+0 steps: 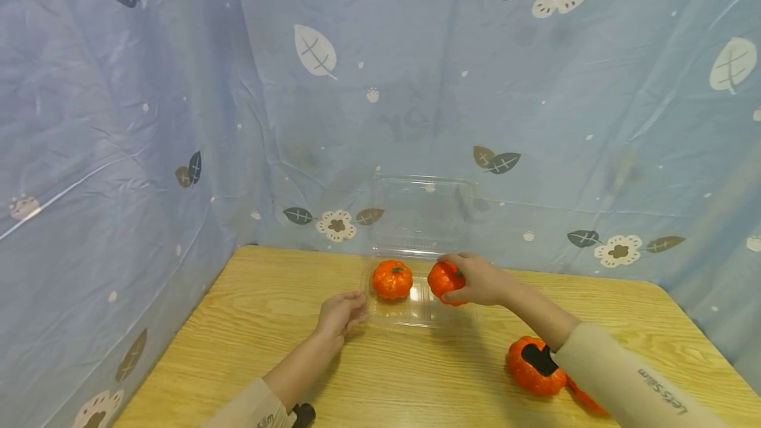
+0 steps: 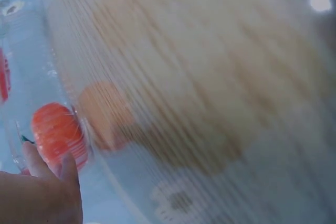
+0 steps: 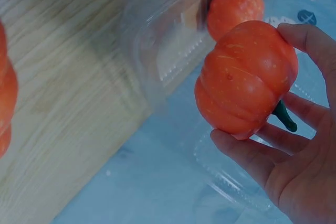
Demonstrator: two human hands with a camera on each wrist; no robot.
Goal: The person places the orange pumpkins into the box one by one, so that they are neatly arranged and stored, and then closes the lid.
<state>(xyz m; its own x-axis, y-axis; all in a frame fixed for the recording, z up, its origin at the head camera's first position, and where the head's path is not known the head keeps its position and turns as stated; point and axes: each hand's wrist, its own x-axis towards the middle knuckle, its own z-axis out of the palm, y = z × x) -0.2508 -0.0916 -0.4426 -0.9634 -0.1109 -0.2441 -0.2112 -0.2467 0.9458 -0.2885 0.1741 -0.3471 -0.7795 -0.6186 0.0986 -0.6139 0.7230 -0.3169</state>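
Note:
A clear plastic clamshell box [image 1: 423, 312] stands at the back of the table, its see-through lid [image 1: 422, 213] raised behind it. In its left part sits a small orange toy pumpkin [image 1: 392, 281] with a green stem. My right hand [image 1: 484, 281] grips a second toy pumpkin [image 3: 247, 77] over the box's right part, thumb and fingers spread around its sides. This pumpkin's green stem [image 3: 284, 116] points toward the palm. My left hand [image 1: 341, 314] is at the box's left edge with fingers extended; whether they touch the rim I cannot tell.
On the table [image 1: 267, 349], another orange pumpkin [image 1: 535, 367] with a black patch lies under my right forearm. Beside it, one more pumpkin [image 1: 585, 398] is partly hidden by the sleeve. A blue patterned curtain [image 1: 416, 84] hangs behind and at the sides.

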